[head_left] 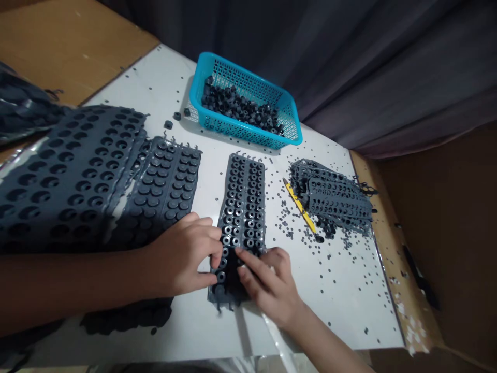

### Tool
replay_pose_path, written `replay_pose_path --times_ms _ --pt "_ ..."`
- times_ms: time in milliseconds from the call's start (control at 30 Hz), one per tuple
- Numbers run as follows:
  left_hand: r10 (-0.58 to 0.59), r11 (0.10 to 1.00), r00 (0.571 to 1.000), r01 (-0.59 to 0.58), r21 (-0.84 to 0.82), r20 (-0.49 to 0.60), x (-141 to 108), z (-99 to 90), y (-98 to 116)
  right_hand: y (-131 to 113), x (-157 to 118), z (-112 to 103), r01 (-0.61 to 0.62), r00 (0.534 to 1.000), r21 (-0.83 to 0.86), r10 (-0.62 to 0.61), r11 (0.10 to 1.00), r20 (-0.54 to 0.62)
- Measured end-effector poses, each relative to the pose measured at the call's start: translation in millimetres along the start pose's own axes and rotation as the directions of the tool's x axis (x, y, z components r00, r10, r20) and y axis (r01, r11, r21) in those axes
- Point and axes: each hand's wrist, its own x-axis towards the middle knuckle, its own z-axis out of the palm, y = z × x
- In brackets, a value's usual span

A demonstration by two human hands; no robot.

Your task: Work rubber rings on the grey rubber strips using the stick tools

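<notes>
A narrow dark grey moulded rubber sheet (pixel 243 207), set with rows of small ring-shaped parts, lies on the white tabletop in front of me. My left hand (pixel 188 254) grips its left edge near the close end, thumb and curled fingers at the outer rings. Over the sheet's near right part, my right hand (pixel 272 282) bends with index and middle fingertips down on the rubber. Something white shows behind its fingers, but what they hold is hidden. The patch between both hands is dark, without visible rings.
A blue plastic basket (pixel 248 129) holds many small black rubber parts. Larger moulded sheets (pixel 77 166) spread at the left, beside another studded sheet (pixel 165 181). On the right are stacked perforated sheets (pixel 337 197), a yellow pencil-like tool (pixel 300 206) and scattered black discs.
</notes>
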Motion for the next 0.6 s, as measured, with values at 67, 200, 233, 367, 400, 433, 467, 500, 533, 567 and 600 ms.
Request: replay_pose_path --times_ms 67,200,233,367,400,433,467,500,533,567,600 --pt "-0.005 1.0 1.0 0.005 -0.002 0.003 0.0 0.1 -0.3 10.5 -0.5 -5.6 -0.081 0.995 -0.001 0.081 0.997 -0.06" --pt "0.034 0.999 0.999 -0.034 -0.018 0.01 0.6 -0.7 -3.4 26.4 -10.1 -15.4 -0.414 0.881 0.013 0.404 0.91 -0.245" --pt "0.056 0.998 0.998 -0.056 -0.029 0.017 0.8 -1.4 -4.2 27.1 -13.5 -16.8 -0.464 0.852 0.036 0.457 0.885 -0.253" --pt "0.157 0.985 0.985 -0.151 -0.089 0.069 1.4 -5.1 -4.8 16.8 -27.0 -17.3 -0.447 0.877 0.13 0.462 0.885 -0.134" --pt "0.18 0.98 0.98 -0.172 -0.097 0.083 1.6 -5.6 -4.7 12.7 -29.5 -16.7 -0.431 0.89 0.134 0.445 0.893 -0.102" --pt "0.199 0.977 0.975 -0.19 -0.099 0.096 1.8 -5.7 -4.5 8.8 -31.4 -16.0 -0.421 0.897 0.128 0.433 0.898 -0.089" --pt "0.215 0.974 0.971 -0.205 -0.096 0.108 1.9 -5.6 -4.5 5.3 -32.6 -15.2 -0.419 0.897 0.126 0.432 0.899 -0.096" --pt "0.225 0.972 0.967 -0.215 -0.09 0.118 2.0 -5.1 -4.6 2.5 -33.1 -14.5 -0.423 0.893 0.136 0.437 0.896 -0.104" --pt "0.23 0.972 0.965 -0.221 -0.082 0.129 2.1 -4.6 -4.8 0.3 -32.9 -13.9 -0.426 0.888 0.155 0.445 0.891 -0.117" --pt "0.236 0.971 0.962 -0.227 -0.076 0.135 2.0 -4.1 -4.9 -1.5 -32.1 -13.2 -0.424 0.884 0.179 0.449 0.888 -0.132" --pt "0.241 0.97 0.96 -0.234 -0.069 0.139 1.8 -3.7 -4.9 -3.0 -30.9 -12.4 -0.414 0.885 0.208 0.445 0.886 -0.136"
